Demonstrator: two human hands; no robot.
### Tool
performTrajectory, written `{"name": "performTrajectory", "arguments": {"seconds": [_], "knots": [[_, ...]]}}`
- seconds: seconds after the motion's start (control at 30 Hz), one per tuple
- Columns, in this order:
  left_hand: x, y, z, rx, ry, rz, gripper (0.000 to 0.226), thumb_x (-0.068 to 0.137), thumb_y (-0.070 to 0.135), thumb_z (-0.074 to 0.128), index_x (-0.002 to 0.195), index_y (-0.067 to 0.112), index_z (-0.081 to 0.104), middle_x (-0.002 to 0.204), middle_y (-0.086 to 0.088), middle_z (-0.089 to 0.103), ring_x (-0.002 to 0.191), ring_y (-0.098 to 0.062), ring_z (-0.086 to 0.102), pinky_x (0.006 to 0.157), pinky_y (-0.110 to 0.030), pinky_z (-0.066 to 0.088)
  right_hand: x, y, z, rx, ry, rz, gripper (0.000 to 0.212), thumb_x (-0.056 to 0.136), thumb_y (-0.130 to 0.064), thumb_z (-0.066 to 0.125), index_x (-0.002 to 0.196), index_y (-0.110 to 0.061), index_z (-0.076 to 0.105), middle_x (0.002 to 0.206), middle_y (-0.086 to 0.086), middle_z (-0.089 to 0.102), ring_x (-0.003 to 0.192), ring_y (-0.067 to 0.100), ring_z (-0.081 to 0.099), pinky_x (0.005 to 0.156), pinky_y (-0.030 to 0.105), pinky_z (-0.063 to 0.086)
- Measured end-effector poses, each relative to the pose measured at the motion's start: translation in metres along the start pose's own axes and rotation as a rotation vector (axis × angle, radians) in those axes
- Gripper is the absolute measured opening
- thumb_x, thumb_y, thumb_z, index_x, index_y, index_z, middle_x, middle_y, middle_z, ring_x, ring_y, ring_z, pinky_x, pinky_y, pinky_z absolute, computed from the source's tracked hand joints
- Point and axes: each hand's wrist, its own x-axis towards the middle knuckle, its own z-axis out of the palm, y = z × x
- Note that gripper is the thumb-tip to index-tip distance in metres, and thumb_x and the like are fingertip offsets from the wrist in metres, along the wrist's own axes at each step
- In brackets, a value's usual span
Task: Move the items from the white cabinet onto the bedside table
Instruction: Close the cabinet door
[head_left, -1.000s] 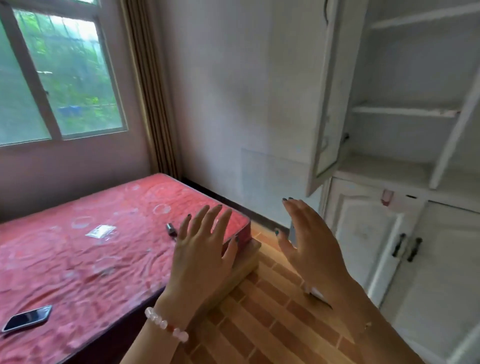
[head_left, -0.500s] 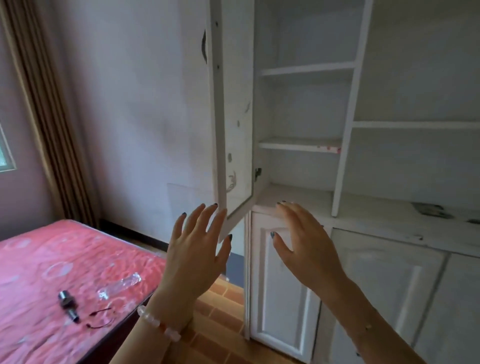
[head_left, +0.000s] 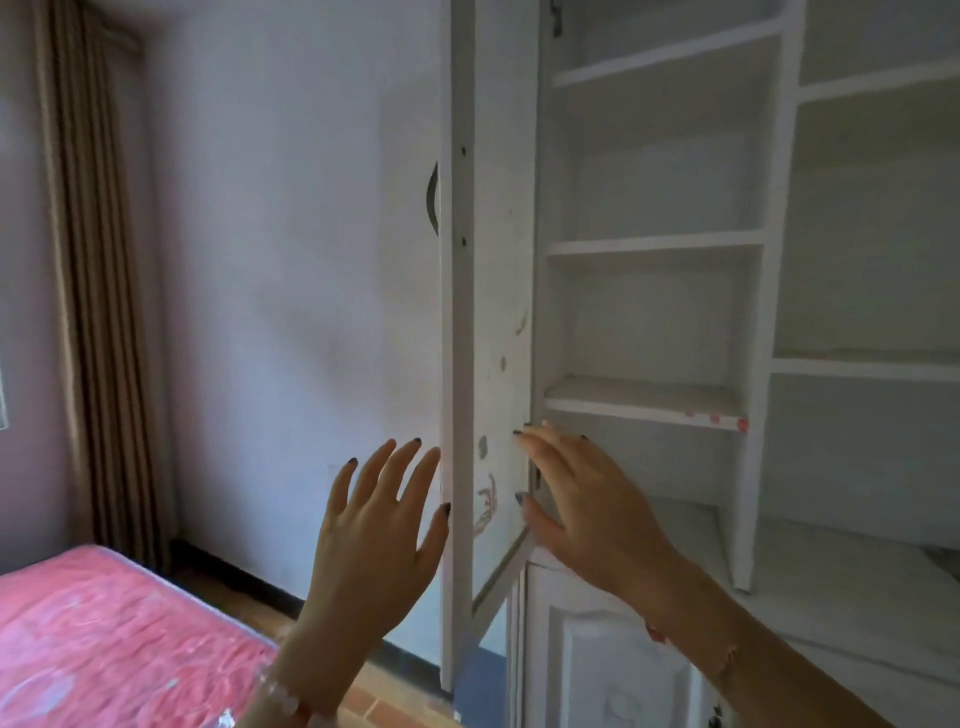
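Note:
The white cabinet (head_left: 769, 291) fills the right half of the view, and the shelves I can see hold nothing. Its tall upper door (head_left: 485, 322) stands open toward me, edge-on. My left hand (head_left: 374, 540) is raised with fingers spread, just left of the door's edge, holding nothing. My right hand (head_left: 587, 509) is open too, fingers reaching in front of the door's inner face near the lowest shelf (head_left: 644, 400). No bedside table is in view.
A bed with a pink cover (head_left: 104, 639) lies at the lower left. A brown curtain (head_left: 98, 291) hangs at the left wall. Closed lower cabinet doors (head_left: 597, 660) sit under a white ledge (head_left: 841, 587). Brick-patterned floor shows between bed and cabinet.
My view has swung right and up, from the bed to the cabinet. Both hands stayed raised and open and are now close to the open door.

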Motion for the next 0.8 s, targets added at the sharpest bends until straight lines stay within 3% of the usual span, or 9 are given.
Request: {"name": "performTrajectory", "arguments": {"seconds": [0.17,0.27,0.37,0.63,0.8], "knots": [[0.006,-0.032,0.016,0.036,-0.025,-0.048,0.053,0.093,0.044,0.029,0.125,0.014,0.056,0.128,-0.007,0.059,0.121,-0.028,0.053,0.100,-0.052,0.040,0.059,0.008,0.026,-0.128,0.063,-0.220,0.050,0.088,-0.040,0.034,0.128,-0.015,0.050,0.133,0.006,0.055,0.126,0.026,0.048,0.101,0.049,0.041],[0.002,-0.042,0.023,0.031,-0.058,-0.081,0.059,0.096,0.048,0.019,0.125,0.014,0.057,0.127,-0.008,0.060,0.120,-0.030,0.054,0.097,-0.054,0.043,0.082,0.013,0.048,-0.287,-0.007,-0.448,0.047,0.088,-0.038,0.048,0.131,-0.020,0.048,0.140,0.005,0.048,0.133,0.025,0.039,0.107,0.049,0.031],[-0.003,-0.045,0.031,0.041,-0.083,-0.092,0.057,0.094,0.048,0.023,0.123,0.014,0.058,0.126,-0.008,0.061,0.118,-0.031,0.056,0.096,-0.057,0.043,0.090,0.016,0.069,-0.343,-0.117,-0.601,0.050,0.087,-0.037,0.054,0.134,-0.020,0.046,0.145,0.005,0.042,0.138,0.026,0.029,0.109,0.053,0.028],[-0.009,-0.039,0.043,0.024,-0.140,-0.097,0.059,0.096,0.049,0.018,0.124,0.015,0.056,0.127,-0.008,0.060,0.119,-0.030,0.055,0.096,-0.056,0.043,0.090,0.035,0.084,-0.454,-0.151,-0.684,0.036,0.092,-0.033,0.038,0.120,-0.019,0.056,0.130,0.002,0.054,0.136,0.023,0.033,0.108,0.057,0.026],[-0.013,-0.023,0.049,0.042,-0.122,-0.072,0.053,0.092,0.045,0.029,0.124,0.014,0.057,0.127,-0.008,0.059,0.119,-0.030,0.054,0.098,-0.054,0.039,0.080,0.051,0.077,-0.426,-0.057,-0.752,0.032,0.091,-0.031,0.045,0.118,-0.017,0.055,0.128,0.003,0.055,0.135,0.024,0.035,0.105,0.056,0.031]]}}
